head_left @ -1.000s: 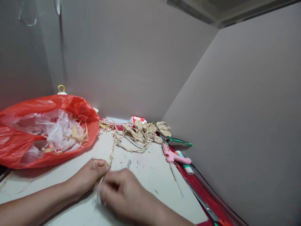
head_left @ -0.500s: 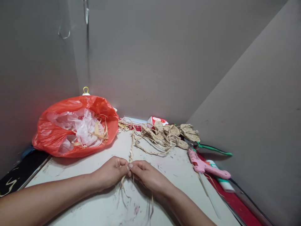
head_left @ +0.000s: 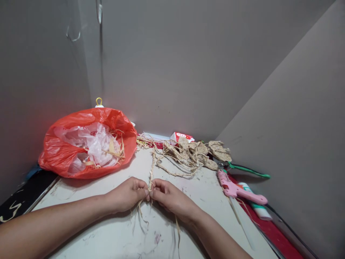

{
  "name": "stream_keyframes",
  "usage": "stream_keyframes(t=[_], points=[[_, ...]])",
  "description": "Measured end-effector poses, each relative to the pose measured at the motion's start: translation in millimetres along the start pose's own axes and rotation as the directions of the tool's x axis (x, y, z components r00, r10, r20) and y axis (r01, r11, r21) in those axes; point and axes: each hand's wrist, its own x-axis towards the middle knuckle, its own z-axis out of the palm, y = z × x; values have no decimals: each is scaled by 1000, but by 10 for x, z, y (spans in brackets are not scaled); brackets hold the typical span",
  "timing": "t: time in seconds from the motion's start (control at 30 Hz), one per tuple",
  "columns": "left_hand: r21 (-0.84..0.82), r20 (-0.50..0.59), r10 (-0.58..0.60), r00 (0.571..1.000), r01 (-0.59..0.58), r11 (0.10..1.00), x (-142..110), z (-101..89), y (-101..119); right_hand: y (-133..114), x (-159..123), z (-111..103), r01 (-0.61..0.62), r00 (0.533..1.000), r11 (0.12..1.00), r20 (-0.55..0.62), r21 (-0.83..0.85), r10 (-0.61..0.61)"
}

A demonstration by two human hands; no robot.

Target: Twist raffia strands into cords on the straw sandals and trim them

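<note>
A pale braided straw cord (head_left: 151, 172) runs from the back of the table toward me and ends between my hands. My left hand (head_left: 132, 193) pinches the cord's near end, with loose straw strands hanging below its fingers. Close beside it, my right hand (head_left: 167, 197) is also closed in a pinch on the straw, and a longer strand (head_left: 177, 230) trails down under that wrist. The fingertips hide the exact crossing of the strands. Behind the hands lies a heap of woven straw pieces (head_left: 198, 153) with tangled cords.
An open red plastic bag (head_left: 58, 153) holding clear plastic and straw scraps stands at left. To the right lie a pink glue gun (head_left: 234, 189) with a glue stick, green-handled pliers (head_left: 249, 170) and a white-and-green tube (head_left: 260, 210). A red-and-white box (head_left: 182, 137) sits against the wall.
My right hand has drawn slightly away from the left, leaving a small gap where the fingers met. The view has shifted slightly.
</note>
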Motion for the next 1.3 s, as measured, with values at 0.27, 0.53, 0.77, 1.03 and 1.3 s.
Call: stream_keyframes(t=[0.27,0.53,0.77,1.03,1.3], points=[[189,12,5,1000,-8,982,-12,-5,-46,132,44,23,11,999,966,-36,-259,-21],[221,1,19,1000,-19,975,7,-29,-71,47,29,-24,-40,999,991,19,-130,42],[406,-14,86,996,-73,911,-20,-23,13,48,25,-15,-160,983,975,120,156,142],[781,-24,168,986,-86,618,-121,-56,113,102,47,116,-97,989,974,-87,206,117],[963,140,176,974,-175,203,-246,171,23,115,-13,274,-54,983,938,-149,342,111]])
